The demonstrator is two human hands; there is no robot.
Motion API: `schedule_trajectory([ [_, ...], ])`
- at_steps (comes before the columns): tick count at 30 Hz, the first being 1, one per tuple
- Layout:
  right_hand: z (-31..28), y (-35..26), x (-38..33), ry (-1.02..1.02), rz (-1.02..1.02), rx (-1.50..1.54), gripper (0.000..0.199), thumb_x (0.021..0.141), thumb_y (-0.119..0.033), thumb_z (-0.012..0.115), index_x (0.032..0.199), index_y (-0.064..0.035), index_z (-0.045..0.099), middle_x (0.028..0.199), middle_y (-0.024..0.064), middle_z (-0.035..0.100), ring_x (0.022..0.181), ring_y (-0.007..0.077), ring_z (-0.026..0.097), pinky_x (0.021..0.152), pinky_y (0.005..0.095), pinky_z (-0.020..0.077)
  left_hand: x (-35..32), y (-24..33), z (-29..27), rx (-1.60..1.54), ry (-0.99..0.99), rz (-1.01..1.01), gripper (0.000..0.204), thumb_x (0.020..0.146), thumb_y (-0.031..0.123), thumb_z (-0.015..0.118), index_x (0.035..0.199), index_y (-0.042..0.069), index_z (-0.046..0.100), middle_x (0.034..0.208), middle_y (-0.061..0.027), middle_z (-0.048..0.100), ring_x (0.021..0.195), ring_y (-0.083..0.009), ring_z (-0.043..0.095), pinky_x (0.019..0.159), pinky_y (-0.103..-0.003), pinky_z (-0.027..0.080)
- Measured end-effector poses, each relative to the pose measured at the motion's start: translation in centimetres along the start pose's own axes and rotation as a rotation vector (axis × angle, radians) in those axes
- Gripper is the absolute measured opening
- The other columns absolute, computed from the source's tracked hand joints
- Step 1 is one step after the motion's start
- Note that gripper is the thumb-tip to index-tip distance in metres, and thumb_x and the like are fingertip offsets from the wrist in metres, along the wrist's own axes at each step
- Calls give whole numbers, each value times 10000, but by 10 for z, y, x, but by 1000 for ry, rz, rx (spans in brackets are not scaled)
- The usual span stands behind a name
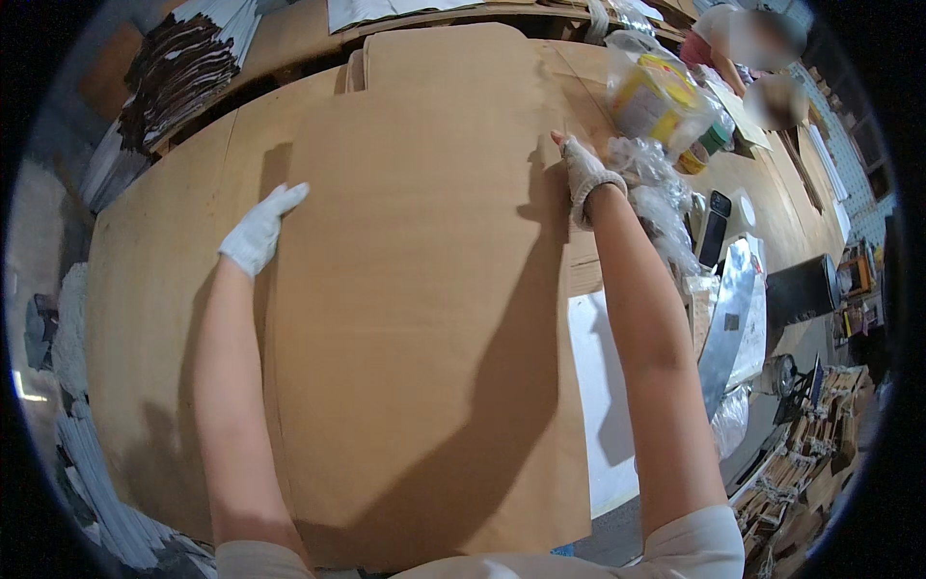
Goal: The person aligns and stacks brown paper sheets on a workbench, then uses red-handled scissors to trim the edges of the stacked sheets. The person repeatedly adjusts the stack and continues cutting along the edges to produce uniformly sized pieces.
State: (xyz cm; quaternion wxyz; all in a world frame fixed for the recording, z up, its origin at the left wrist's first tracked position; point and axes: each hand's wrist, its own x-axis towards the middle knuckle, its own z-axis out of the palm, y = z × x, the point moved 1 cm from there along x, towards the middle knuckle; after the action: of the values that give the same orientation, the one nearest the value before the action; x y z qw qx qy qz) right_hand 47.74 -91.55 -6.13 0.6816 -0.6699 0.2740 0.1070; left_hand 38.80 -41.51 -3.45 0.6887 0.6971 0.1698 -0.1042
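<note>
A large brown paper sheet [415, 289] stretches lengthwise between my arms, from near my body to the far side of the table. My left hand [262, 230], in a white glove, is at its left edge with fingers extended up and to the right. At the right edge is my right hand [584, 174], in a whitish glove with a bare fingertip showing. Its fingers point away from me, and its palm side faces the sheet. Neither hand visibly grips anything. My right arm casts a long shadow across the paper.
Right of the sheet lie clear plastic wrap [656, 203], a yellow tub [656, 101], a dark phone-like device [714, 229] and a long metal blade-shaped piece [730, 323]. A dark-edged sheet stack [183, 72] stands far left. Another person [714, 43] is at far right.
</note>
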Motion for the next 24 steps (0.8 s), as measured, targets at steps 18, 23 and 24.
schedule_trajectory([
  [18, 22, 5, -104, 411, -752, 58, 590, 981, -446, 616, 1338, 23, 593, 1147, 106, 677, 1028, 166, 592, 939, 274, 438, -48, 76, 75, -19, 620, 365, 892, 910, 723, 493, 1331, -59, 575, 1365, -219, 593, 1263, -304, 560, 1061, -377, 416],
  [23, 16, 8, -187, 226, -911, 879, 505, 1051, -375, 484, 1393, -5, 521, 1372, 104, 574, 1216, 210, 545, 1056, 365, 428, -134, 90, 55, -593, 543, 712, 673, 1049, 507, 380, 1484, -6, 419, 1528, -131, 446, 1343, -286, 470, 1153, -394, 347],
  [24, 17, -4, -209, 134, -972, 938, 471, 1034, -350, 514, 1351, -4, 543, 1316, 106, 606, 1161, 208, 579, 1002, 356, 458, -158, 100, 56, -743, 435, 748, 639, 1051, 490, 387, 1474, 14, 436, 1532, -126, 437, 1345, -285, 464, 1148, -393, 356],
])
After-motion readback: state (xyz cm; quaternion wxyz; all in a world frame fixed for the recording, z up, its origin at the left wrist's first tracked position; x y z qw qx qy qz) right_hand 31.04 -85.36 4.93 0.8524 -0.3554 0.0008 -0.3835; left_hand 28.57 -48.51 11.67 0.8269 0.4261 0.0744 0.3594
